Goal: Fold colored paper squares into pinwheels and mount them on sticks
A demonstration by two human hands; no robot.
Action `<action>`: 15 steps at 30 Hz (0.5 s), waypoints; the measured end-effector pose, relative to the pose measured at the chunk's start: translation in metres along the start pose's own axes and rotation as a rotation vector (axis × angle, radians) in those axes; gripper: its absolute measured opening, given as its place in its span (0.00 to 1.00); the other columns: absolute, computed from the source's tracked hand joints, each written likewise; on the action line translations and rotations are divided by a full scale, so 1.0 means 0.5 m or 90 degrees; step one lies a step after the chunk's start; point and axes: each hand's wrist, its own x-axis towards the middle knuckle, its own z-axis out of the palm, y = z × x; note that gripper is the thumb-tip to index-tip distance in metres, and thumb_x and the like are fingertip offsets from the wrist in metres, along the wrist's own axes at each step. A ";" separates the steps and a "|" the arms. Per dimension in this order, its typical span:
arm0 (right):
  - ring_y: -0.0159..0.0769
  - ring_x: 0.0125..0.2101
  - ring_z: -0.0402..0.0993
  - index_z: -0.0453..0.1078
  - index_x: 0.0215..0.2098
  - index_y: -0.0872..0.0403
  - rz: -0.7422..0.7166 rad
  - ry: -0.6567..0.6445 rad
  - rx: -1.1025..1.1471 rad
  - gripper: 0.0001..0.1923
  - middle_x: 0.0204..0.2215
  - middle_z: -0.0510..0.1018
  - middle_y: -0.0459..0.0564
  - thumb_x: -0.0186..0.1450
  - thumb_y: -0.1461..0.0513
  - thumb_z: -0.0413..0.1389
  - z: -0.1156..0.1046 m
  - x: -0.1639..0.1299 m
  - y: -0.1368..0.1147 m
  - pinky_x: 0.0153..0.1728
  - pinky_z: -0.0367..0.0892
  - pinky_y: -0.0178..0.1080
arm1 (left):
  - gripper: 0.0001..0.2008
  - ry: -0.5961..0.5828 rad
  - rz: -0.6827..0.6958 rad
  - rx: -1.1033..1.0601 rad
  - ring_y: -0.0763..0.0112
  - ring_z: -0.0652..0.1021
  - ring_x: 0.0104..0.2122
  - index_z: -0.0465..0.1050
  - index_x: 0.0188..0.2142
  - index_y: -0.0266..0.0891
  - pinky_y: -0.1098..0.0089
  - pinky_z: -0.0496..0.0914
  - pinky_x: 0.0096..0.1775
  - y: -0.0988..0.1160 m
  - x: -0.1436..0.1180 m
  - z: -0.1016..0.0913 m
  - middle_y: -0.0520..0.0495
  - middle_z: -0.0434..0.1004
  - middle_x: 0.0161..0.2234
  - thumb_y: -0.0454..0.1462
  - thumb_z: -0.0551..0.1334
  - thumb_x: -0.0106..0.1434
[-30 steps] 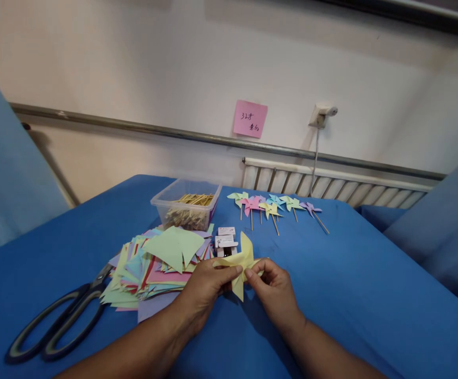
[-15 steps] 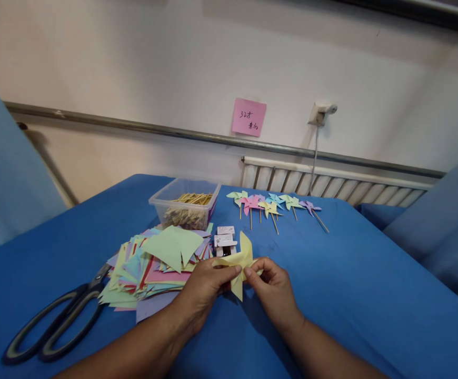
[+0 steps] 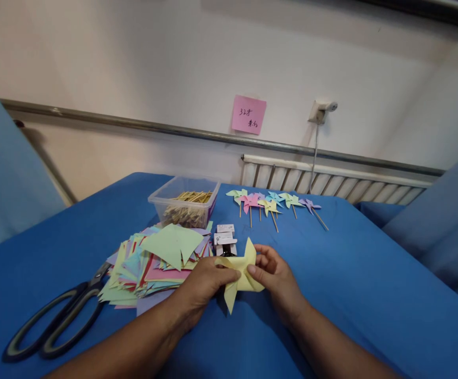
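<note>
Both of my hands hold a yellow paper pinwheel [image 3: 240,273] just above the blue table [image 3: 355,284]. My left hand [image 3: 202,284] pinches its left side with thumb and fingers. My right hand [image 3: 277,278] grips its right side, thumb pressed near the centre. One pointed blade hangs down between the hands. A small white stapler-like tool [image 3: 225,239] lies just behind the pinwheel.
A pile of cut coloured paper squares [image 3: 153,260] lies left of my hands, with large black scissors [image 3: 57,323] beyond it. A clear box of wooden sticks [image 3: 185,202] stands behind. Several finished pinwheels on sticks [image 3: 272,202] lie at the back. A radiator runs along the wall.
The pinwheel has turned flatter toward me and sits a little lower. My right thumb has moved onto its centre, and my fingers have shifted their grip.
</note>
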 end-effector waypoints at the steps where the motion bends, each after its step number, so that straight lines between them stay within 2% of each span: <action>1: 0.35 0.26 0.74 0.66 0.42 0.54 0.007 -0.017 0.006 0.25 0.27 0.78 0.46 0.48 0.58 0.66 0.002 -0.001 -0.001 0.29 0.67 0.37 | 0.06 -0.017 0.000 0.028 0.68 0.73 0.22 0.76 0.24 0.33 0.71 0.63 0.26 0.001 0.000 -0.001 0.49 0.75 0.19 0.32 0.66 0.42; 3: 0.35 0.27 0.74 0.66 0.41 0.54 0.014 -0.033 0.013 0.24 0.29 0.79 0.47 0.47 0.60 0.67 0.007 -0.004 -0.001 0.31 0.68 0.38 | 0.05 -0.046 0.000 0.100 0.69 0.73 0.22 0.75 0.24 0.34 0.72 0.63 0.26 0.003 -0.001 -0.003 0.50 0.76 0.20 0.32 0.65 0.43; 7: 0.34 0.26 0.74 0.67 0.39 0.55 0.038 -0.002 -0.005 0.22 0.29 0.79 0.47 0.47 0.61 0.66 0.011 -0.006 0.005 0.29 0.67 0.36 | 0.02 -0.040 0.009 0.181 0.73 0.70 0.20 0.74 0.23 0.34 0.74 0.60 0.23 0.003 -0.001 -0.002 0.52 0.73 0.19 0.32 0.64 0.46; 11: 0.33 0.25 0.74 0.67 0.38 0.56 0.030 0.062 0.034 0.22 0.27 0.79 0.47 0.47 0.61 0.67 0.010 -0.001 0.011 0.28 0.67 0.35 | 0.05 -0.037 -0.001 0.081 0.74 0.70 0.22 0.74 0.26 0.34 0.74 0.61 0.25 -0.010 -0.003 0.006 0.50 0.73 0.22 0.35 0.65 0.49; 15: 0.32 0.25 0.74 0.66 0.37 0.56 -0.003 0.103 0.075 0.20 0.28 0.79 0.46 0.48 0.62 0.66 0.015 0.000 0.016 0.29 0.68 0.34 | 0.10 -0.038 0.013 -0.024 0.76 0.72 0.28 0.74 0.34 0.36 0.75 0.65 0.32 -0.023 -0.005 0.018 0.49 0.75 0.32 0.35 0.66 0.51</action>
